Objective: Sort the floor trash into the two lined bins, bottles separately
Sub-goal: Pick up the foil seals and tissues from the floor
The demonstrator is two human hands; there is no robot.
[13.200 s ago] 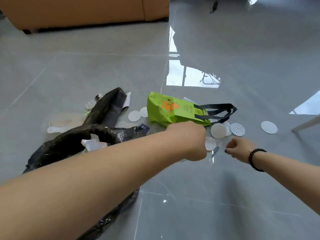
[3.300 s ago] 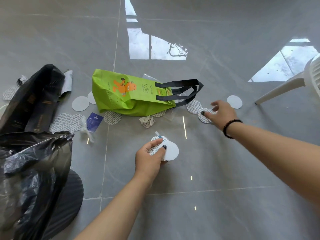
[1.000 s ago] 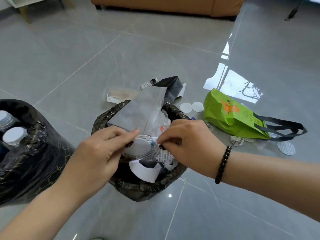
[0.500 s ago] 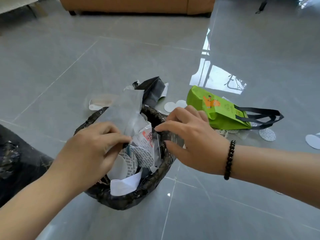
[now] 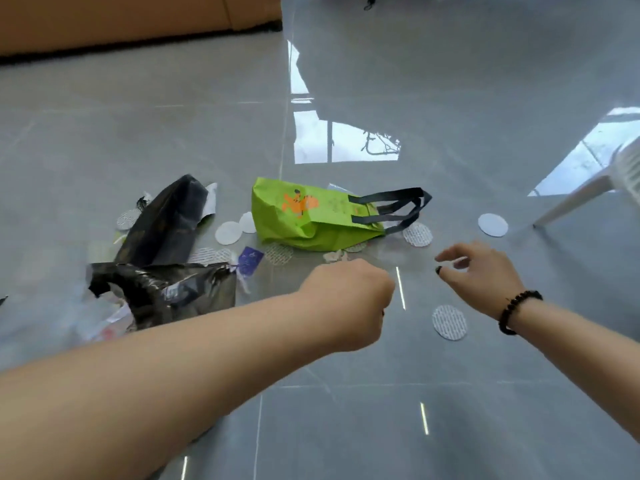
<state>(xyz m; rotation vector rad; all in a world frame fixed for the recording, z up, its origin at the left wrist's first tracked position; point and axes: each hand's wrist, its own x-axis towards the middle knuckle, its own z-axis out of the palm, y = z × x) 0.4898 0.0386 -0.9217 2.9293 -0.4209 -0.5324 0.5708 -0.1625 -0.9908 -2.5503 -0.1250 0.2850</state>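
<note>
From the head camera, both arms reach out over the glossy grey tiled floor (image 5: pixel 450 98). The left hand (image 5: pixel 349 303) is clenched into a fist above the tiles, knuckles up; whether anything small is tucked inside it I cannot tell. The right hand (image 5: pixel 481 275), with a black bead bracelet (image 5: pixel 516 311) at the wrist, hangs with loosely curled fingers and holds nothing.

The trash lies scattered ahead. A lime-green tote bag (image 5: pixel 304 220) with black handles lies on its side in the middle distance. White round discs dot the floor: one near disc (image 5: pixel 449 322) sits just below the right hand, another (image 5: pixel 418 234) by the tote's handles, a plain one (image 5: pixel 492 224) far right, and a pair (image 5: pixel 232 230) left of the tote. A crumpled paper scrap (image 5: pixel 335 256) and a small purple card (image 5: pixel 250 261) lie near the tote's near edge. At left, a black-lined bin (image 5: pixel 162 292) shows its rim, with paper inside, and a black foil pouch (image 5: pixel 166 223) lies beyond it. No bottles are visible on the floor.

The discs look thin and flat on slick tile, so I judge fingertips may slide over them and fail to lift an edge. Several could stay hidden under the tote and be missed.

The tote carries an orange cartoon figure and faint print, too blurred to read
</note>
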